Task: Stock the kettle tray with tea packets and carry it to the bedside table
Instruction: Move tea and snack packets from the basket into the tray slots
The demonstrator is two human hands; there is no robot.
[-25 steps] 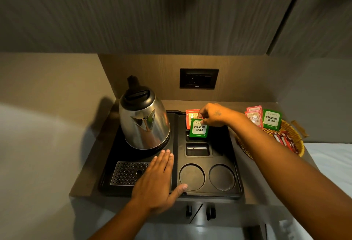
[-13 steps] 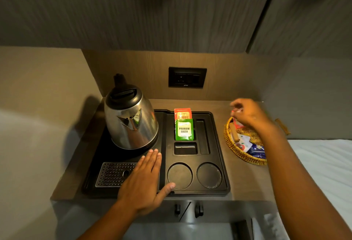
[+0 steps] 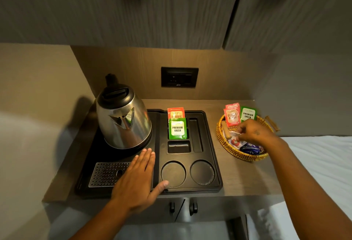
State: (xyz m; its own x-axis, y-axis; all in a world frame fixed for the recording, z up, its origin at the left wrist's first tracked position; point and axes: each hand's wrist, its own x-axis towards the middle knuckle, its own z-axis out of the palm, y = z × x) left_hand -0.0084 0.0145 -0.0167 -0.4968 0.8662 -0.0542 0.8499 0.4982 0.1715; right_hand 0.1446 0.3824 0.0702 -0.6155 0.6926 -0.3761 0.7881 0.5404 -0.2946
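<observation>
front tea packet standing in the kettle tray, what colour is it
Green with a white label panel, on the front tea packet; the head view, the only one, shows it.

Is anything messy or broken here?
Nothing stands out. The kettle sits upright on the tray, both tea packets stand neatly in their slot, and the basket sachets just lie loosely jumbled.

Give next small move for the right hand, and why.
Probably pinch one sachet and lift it out: the right hand is down in the wicker basket among loose packets, while the tray holds only two tea packets and the left hand rests flat on it.
</observation>
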